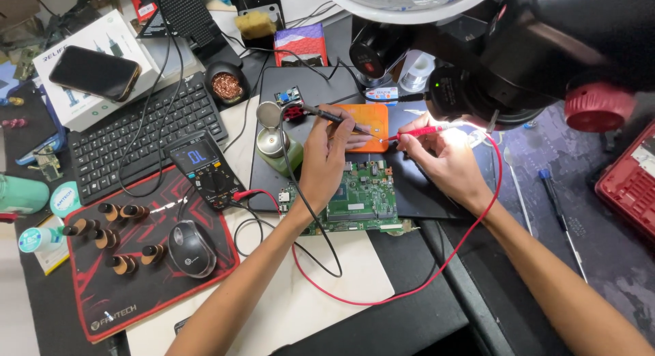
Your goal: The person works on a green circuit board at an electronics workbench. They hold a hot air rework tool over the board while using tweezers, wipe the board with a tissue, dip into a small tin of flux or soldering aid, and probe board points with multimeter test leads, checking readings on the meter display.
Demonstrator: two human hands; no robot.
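Cluttered across its whole width, the workbench [409, 315] carries a dark mat [409, 90] at its middle, and both hands work over that mat.

The left hand [324, 161] has its fingers closed in a pen grip around the black probe [334, 117], whose tip points right toward the orange pad [372, 121] just beyond the fingertips. The right hand [443, 158] pinches the red probe [423, 131] the same way, its tip pointing left; the two tips sit close together over the right part of the orange pad, though whether they touch it cannot be told. Just below both sets of fingers lies the green circuit board [361, 196], partly under the left palm. The red lead [437, 274] loops from the right fingers down around that forearm and back left, while the black lead [321, 240] trails under the left wrist; both run to the multimeter [205, 168], left of the left hand.

Room is tight. Close to the left knuckles stands a round green holder [276, 151]. Above the right fingers hangs the microscope head [518, 49], leaving little clearance upward. Further left of the left hand lie the keyboard [136, 134], a red mouse pad [143, 260] with a mouse [191, 247] and small knobs [112, 243], and a phone [95, 73] on a white box. Right of the right hand, screwdrivers [556, 206] lie on the mat, and a red case [631, 182] sits at the edge. The freest space lies toward the near edge of the bench, between the forearms.
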